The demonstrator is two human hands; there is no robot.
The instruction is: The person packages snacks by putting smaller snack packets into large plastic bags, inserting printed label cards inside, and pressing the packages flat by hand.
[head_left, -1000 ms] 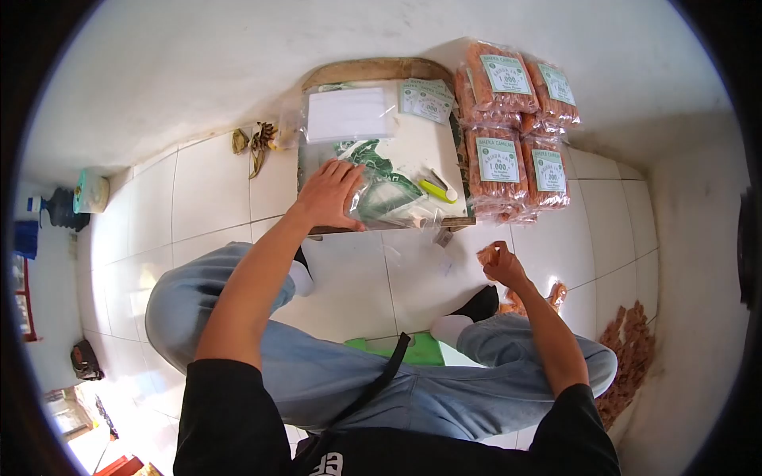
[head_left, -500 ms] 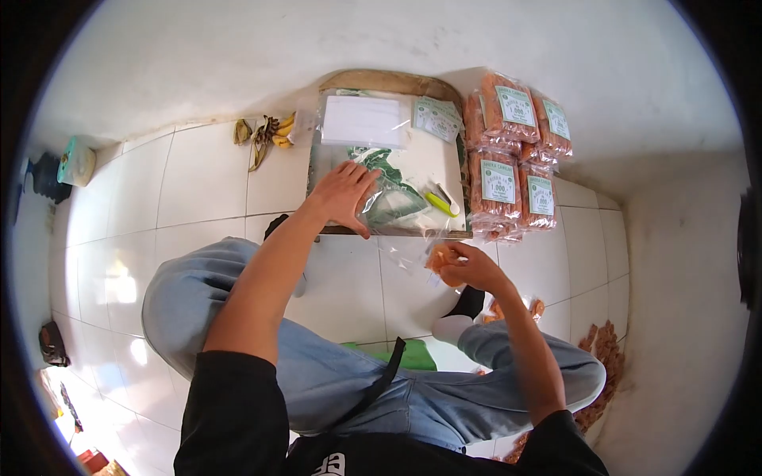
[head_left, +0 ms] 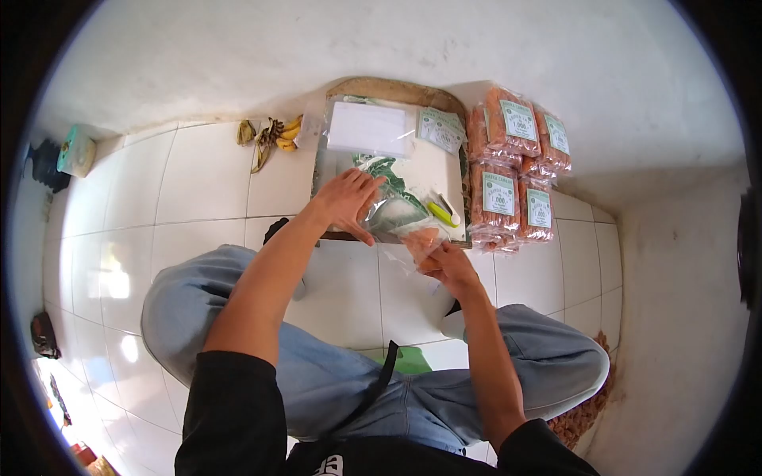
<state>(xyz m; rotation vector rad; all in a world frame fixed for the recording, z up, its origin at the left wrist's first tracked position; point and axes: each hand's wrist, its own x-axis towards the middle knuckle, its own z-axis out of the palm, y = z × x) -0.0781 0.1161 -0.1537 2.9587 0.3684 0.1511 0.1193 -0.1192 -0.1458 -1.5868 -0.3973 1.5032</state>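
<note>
A clear plastic bag (head_left: 399, 213) lies across the near part of the low board (head_left: 429, 165), its mouth reaching past the near edge. My left hand (head_left: 349, 202) rests on the bag's left side with thumb and fingers spread. My right hand (head_left: 454, 268) is closed on orange-brown crackers (head_left: 423, 240), which are at the bag's mouth; whether they are fully inside is hard to tell through the shiny plastic. A lime-green-handled cutter or peeler (head_left: 441, 213) lies on the board, just right of the bag.
A stack of clear plastic packs (head_left: 499, 193) with green-and-white labels stands right of the board. On the board lie white sheets (head_left: 367, 128) and printed labels (head_left: 441, 129). Bananas (head_left: 289, 133) sit on the tiled floor at left. Brown pieces (head_left: 583, 416) are heaped by my knee.
My right hand has moved left and a little up with the crackers, to the bag's mouth. The left hand has stayed on the bag. The view has shifted slightly.
</note>
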